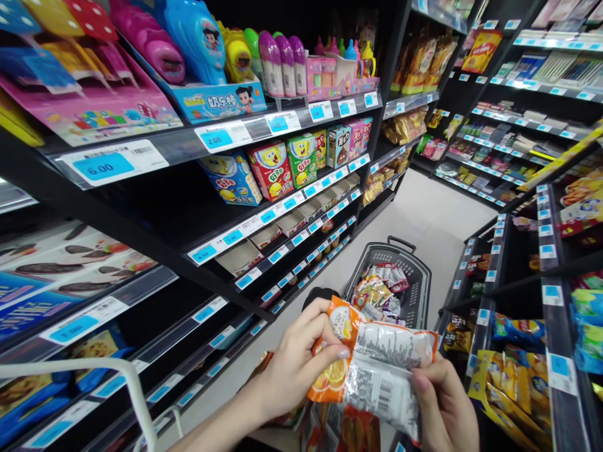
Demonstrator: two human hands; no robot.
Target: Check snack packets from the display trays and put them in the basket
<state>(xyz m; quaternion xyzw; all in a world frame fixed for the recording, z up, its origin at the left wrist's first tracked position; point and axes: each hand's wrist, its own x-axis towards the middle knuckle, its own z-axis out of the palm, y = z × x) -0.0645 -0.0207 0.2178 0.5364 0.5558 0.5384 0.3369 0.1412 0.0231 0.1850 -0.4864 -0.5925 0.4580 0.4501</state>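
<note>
Holding a shiny orange-and-silver plastic packet (377, 367) crosswise, fingers of left hand (299, 358) clamped on orange end, right hand's (445, 398) on silver end. Grey perforated plastic basket (417, 289) beyond.

Black shelving (186, 268), blue-and-white price tags (104, 166), purple-topped tubes (271, 66), red cartoon box (272, 171)

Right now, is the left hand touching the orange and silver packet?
Touching: in the head view, the left hand lays its thumb across the packet.
</note>
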